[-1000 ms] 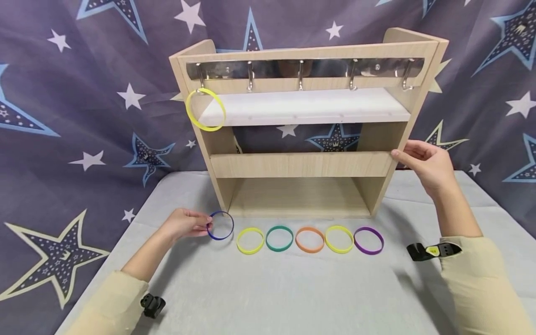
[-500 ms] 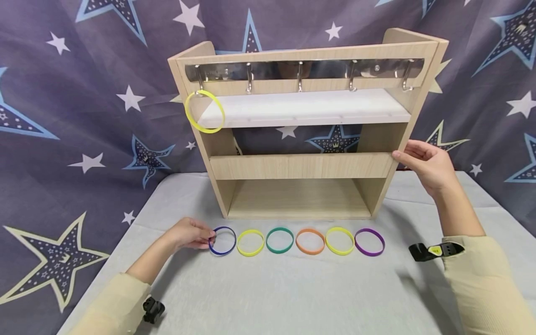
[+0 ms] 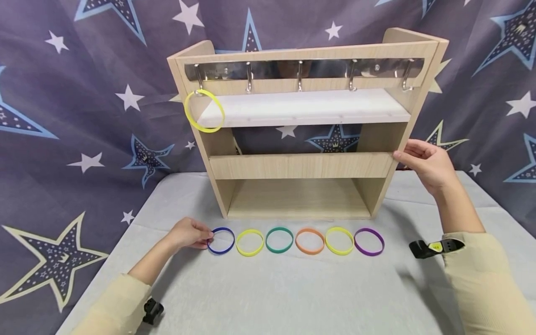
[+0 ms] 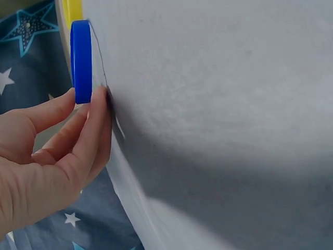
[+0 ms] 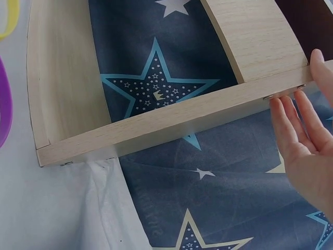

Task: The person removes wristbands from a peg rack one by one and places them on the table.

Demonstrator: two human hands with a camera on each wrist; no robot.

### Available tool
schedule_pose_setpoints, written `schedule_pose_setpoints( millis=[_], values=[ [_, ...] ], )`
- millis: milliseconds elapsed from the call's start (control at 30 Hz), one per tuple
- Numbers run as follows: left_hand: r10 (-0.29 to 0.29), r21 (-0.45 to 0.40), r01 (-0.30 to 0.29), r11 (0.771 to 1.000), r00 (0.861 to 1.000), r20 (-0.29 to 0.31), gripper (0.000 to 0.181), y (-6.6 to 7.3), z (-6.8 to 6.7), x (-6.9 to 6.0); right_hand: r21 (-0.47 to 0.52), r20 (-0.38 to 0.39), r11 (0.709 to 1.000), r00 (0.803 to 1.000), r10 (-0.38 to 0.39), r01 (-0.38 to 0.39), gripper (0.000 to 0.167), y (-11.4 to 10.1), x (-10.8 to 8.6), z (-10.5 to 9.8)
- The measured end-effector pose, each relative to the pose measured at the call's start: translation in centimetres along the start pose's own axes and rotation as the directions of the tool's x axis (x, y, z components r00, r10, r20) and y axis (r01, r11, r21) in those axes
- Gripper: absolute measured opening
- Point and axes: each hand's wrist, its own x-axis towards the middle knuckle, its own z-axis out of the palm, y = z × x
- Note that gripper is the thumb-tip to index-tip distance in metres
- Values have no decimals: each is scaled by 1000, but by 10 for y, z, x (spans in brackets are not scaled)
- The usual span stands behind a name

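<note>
My left hand (image 3: pixel 188 233) pinches the left edge of a blue silicone wristband (image 3: pixel 221 241) between thumb and fingers, low at the table. In the left wrist view the blue wristband (image 4: pixel 81 62) is seen edge-on, its near end between the fingertips. To its right runs a row of wristbands: yellow (image 3: pixel 238 249), green (image 3: pixel 279 251), orange (image 3: pixel 310 252), yellow (image 3: pixel 339 252) and purple (image 3: pixel 369 253). My right hand (image 3: pixel 431 167) holds the right side panel of a wooden shelf (image 3: pixel 301 166), thumb on the front edge, fingers against the outer face (image 5: pixel 307 125).
A metal strip with several hooks (image 3: pixel 300 77) spans the shelf's top. Another yellow wristband (image 3: pixel 223 111) hangs from the leftmost hook. The shelf stands at the back of a table with a grey cloth (image 3: pixel 293 293), before a star-patterned curtain (image 3: pixel 83 116).
My left hand has brought the blue wristband down toward the front, level with the row, and then drawn it slightly left. The right hand stays on the shelf.
</note>
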Motion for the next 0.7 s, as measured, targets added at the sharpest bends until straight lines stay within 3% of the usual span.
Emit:
schedule_pose_setpoints(
  millis=[200,467,700],
  values=[
    [10,73,-9,997,1000,-26,25,1,1,2,36,7,999,1000,-18,18,28,1,1,0],
    [12,105,-14,994,1000,11,30,6,-7,-1,102,24,994,999,-43,41,30,2,-1,2],
    [79,88,-84,993,995,64,38,22,-21,-2,101,31,994,999,-38,34,29,2,-2,1]
  ],
)
